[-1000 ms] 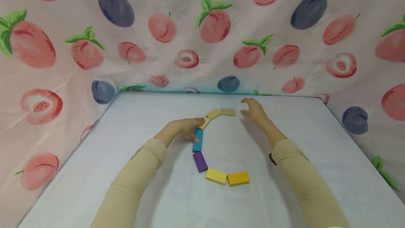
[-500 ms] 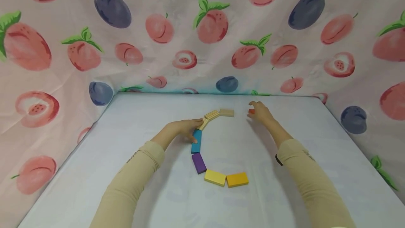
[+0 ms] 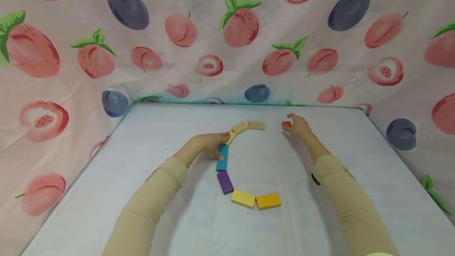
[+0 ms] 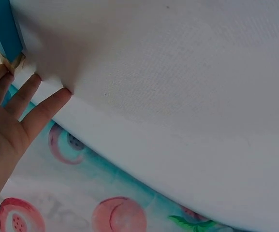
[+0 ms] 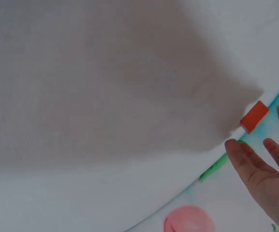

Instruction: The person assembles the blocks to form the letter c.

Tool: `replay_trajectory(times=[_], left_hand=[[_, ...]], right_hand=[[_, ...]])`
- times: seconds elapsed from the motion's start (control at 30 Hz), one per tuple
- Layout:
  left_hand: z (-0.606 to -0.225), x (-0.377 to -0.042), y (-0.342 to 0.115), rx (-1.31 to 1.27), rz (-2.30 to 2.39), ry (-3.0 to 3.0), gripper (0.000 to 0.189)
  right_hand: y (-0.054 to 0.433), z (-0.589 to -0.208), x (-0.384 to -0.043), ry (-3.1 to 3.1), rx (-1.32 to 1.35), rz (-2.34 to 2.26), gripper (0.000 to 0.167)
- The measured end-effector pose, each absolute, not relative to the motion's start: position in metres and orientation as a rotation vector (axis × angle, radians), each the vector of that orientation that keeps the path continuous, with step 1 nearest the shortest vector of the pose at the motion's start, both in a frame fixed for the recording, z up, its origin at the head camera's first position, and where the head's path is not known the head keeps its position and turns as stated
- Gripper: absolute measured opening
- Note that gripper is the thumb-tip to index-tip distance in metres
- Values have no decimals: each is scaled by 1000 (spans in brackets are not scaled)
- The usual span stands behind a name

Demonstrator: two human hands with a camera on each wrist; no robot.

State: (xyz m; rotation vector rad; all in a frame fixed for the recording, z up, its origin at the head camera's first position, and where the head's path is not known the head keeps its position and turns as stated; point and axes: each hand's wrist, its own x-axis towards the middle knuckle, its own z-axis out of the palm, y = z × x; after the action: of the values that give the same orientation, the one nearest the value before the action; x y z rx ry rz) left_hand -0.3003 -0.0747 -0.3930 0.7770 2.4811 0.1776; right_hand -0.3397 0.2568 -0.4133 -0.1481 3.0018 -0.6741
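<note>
In the head view my left hand [image 3: 211,143] lies by the left side of a curved row of blocks, its fingers fairly straight. Its fingertips reach a light wooden block [image 3: 231,138], and its thumb rests by a blue block [image 3: 222,164]. The left wrist view has the same hand [image 4: 13,113] with fingers spread on the white surface, next to the blue block [image 4: 5,29]. At the back right my right hand [image 3: 301,128] stands beside a red-orange block [image 3: 286,124]. In the right wrist view this block [image 5: 254,117] shows apart from the hand's [image 5: 270,183] spread fingers.
The row goes on with a ridged wooden block [image 3: 240,128] and a plain one [image 3: 256,125] at the back. Purple [image 3: 225,182], yellow [image 3: 243,198] and orange [image 3: 268,201] blocks curve along the front. Fruit-patterned cloth [image 3: 209,31] walls the white tabletop [image 3: 263,161].
The red-orange block, unseen a second ago, has come into view by my right hand. That hand has shifted right, uncovering more of it. My left hand and the row stay put.
</note>
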Motion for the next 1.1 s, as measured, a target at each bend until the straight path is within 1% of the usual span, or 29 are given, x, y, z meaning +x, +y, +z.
replay_trajectory(times=[0.6, 1.1], left_hand=[[-395, -302, -75, 783, 168, 2479, 92], [-395, -301, -76, 788, 201, 2466, 91]], right_hand=[[256, -418, -342, 3001, -32, -702, 61], [251, -427, -346, 3090, 126, -718, 45]])
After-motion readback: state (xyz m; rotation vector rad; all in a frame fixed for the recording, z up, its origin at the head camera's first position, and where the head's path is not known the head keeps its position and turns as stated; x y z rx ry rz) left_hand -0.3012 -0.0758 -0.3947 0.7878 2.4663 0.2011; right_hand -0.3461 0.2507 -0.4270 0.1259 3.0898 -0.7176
